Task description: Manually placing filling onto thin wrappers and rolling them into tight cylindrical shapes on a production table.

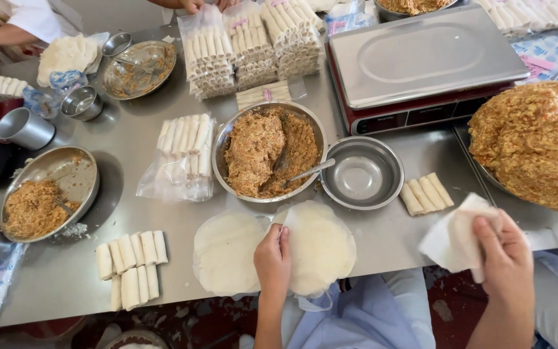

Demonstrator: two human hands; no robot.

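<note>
1. Left hand (272, 257) sits on the near table edge, fingers pinched on the left rim of the right wrapper stack (321, 245), thumb side up, forearm coming straight up from below.
2. That stack is round, no real long axis; it lies just right of the left hand and overhangs the steel table (130, 139) edge toward the person.
3. Second wrapper stack (227, 252) lies just left of the left hand, touching or nearly touching the first; cannot tell if they overlap.
4. Right hand (502, 242) is off to the far right, well apart from both stacks, raised past the table edge, closed around a folded white wrapper sheet (453, 239) that hangs out to its left.
5. Left hand is clearly nearer the stacks; right hand is busy with its sheet.
6. Filling bowl (269, 152) with a spoon (311, 171) sits straight ahead of the left hand, beyond the stacks; spoon handle points right toward the empty steel bowl (363, 173).
7. Finished rolls (426, 194) lie between the empty bowl and the right hand, long axes running away from the person, tilted slightly left.
8. More rolls (130, 265) lie far left of the left hand, near the table edge.
9. Big filling mound (537, 142) sits ahead of the right hand.
</note>
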